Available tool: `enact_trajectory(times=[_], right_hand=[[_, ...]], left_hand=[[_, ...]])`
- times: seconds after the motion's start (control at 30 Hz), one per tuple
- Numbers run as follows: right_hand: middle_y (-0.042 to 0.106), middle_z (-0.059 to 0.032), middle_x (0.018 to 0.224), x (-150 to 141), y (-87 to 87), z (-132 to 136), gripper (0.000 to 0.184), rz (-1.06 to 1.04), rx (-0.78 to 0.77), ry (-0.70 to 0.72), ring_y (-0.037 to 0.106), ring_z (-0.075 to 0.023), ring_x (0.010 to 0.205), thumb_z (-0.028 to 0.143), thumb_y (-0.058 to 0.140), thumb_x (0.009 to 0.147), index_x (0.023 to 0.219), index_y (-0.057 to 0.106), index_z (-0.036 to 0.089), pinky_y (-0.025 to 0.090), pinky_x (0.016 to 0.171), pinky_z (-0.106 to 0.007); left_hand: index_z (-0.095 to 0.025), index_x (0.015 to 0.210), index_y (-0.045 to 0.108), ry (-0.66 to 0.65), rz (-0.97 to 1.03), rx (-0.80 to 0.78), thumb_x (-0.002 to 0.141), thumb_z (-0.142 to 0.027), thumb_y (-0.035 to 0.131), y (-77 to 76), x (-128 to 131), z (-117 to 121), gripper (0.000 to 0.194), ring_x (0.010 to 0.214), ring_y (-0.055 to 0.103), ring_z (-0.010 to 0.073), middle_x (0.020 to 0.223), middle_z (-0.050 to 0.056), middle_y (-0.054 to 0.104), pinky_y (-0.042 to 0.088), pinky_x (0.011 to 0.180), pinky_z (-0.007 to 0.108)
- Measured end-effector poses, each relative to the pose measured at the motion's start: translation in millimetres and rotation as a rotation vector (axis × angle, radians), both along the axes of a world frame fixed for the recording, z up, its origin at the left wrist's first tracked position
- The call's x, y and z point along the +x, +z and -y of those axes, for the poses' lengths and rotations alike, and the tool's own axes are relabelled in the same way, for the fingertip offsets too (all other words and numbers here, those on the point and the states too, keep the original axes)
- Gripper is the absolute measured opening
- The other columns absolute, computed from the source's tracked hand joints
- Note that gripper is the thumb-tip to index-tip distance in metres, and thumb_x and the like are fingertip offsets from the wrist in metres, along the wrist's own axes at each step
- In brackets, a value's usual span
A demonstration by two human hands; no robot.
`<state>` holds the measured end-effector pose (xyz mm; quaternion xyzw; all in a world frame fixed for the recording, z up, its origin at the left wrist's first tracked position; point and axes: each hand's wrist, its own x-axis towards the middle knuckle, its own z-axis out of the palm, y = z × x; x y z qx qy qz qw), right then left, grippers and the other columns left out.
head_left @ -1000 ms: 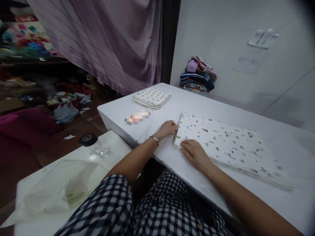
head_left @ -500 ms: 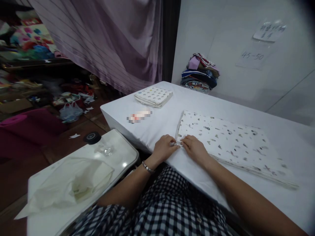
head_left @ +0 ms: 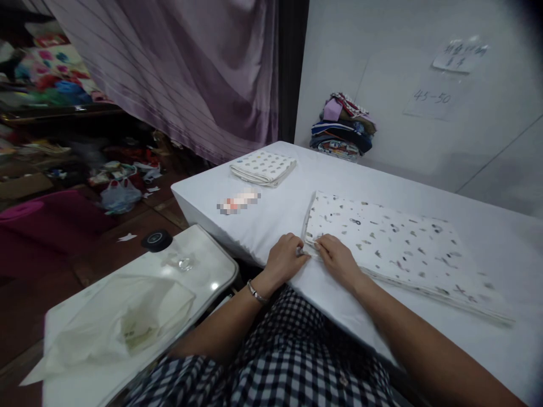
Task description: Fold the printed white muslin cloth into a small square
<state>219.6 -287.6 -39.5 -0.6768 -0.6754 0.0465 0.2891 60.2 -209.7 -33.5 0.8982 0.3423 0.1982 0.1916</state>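
Observation:
A folded white cloth (head_left: 403, 249) with small grey and green motifs lies flat on the white-covered table (head_left: 263, 237), in front of me to the right. At its near left corner my right hand (head_left: 337, 257) pinches the cloth's edge between thumb and fingers. Just left of that corner is my left hand (head_left: 286, 257), its fingers closed together. A small greyish bit shows at its fingertips, too small to name. Farther back on the table rests a second folded cloth (head_left: 265, 168), patterned with small hearts or leaves.
A pixelated item (head_left: 238, 202) lies on the table. To the left, a lower white surface (head_left: 85, 379) carries a crumpled cream sheet (head_left: 114, 316) and a round black object (head_left: 156, 240). Folded fabrics (head_left: 343, 127) are piled by the wall. A purple curtain (head_left: 203, 68) hangs behind.
My hands have drawn slightly apart at the cloth's corner; the pale strip seen between them before no longer spans the gap. The cloths have stayed in place.

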Motion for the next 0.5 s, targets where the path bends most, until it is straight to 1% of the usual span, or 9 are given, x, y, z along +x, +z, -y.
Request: enact_trajectory(times=[0.17, 0.33, 0.5], right_hand=[[0.057, -0.0048, 0.085, 0.1, -0.4, 0.7, 0.026, -0.003, 0.016, 0.0, 0.052, -0.0183, 0.084, 0.031, 0.033, 0.095, 0.085, 0.055, 0.022, 0.042, 0.076, -0.03], [0.055, -0.0039, 0.083, 1.2, -2.0, 0.7, 0.025, -0.064, 0.052, -0.006, 0.051, -0.0179, 0.082, 0.031, 0.033, 0.095, 0.08, 0.051, 0.022, 0.041, 0.074, -0.029], [0.052, -0.0029, 0.078, 1.2, -2.1, -0.7, 0.027, -0.097, 0.06, -0.014, 0.05, -0.0177, 0.078, 0.033, 0.031, 0.095, 0.075, 0.047, 0.022, 0.04, 0.072, -0.03]], left_hand=[[-0.022, 0.094, 0.052, -0.014, 0.006, 0.024, 0.077, -0.029, 0.064, 3.0, -0.1, -0.7, 0.022, 0.098, 0.049, 0.0181, 0.099, 0.001, 0.055, 0.041, 0.082, 0.031], [-0.022, 0.091, 0.054, -0.083, 0.038, 0.099, 0.08, -0.028, 0.06, -0.9, -2.8, -6.1, 0.014, 0.095, 0.049, 0.0173, 0.097, 0.002, 0.056, 0.042, 0.082, 0.03], [-0.022, 0.098, 0.055, -0.249, 0.015, 0.209, 0.085, -0.022, 0.053, -1.0, -3.2, -12.1, 0.014, 0.094, 0.049, 0.0172, 0.096, 0.003, 0.057, 0.041, 0.082, 0.029]])
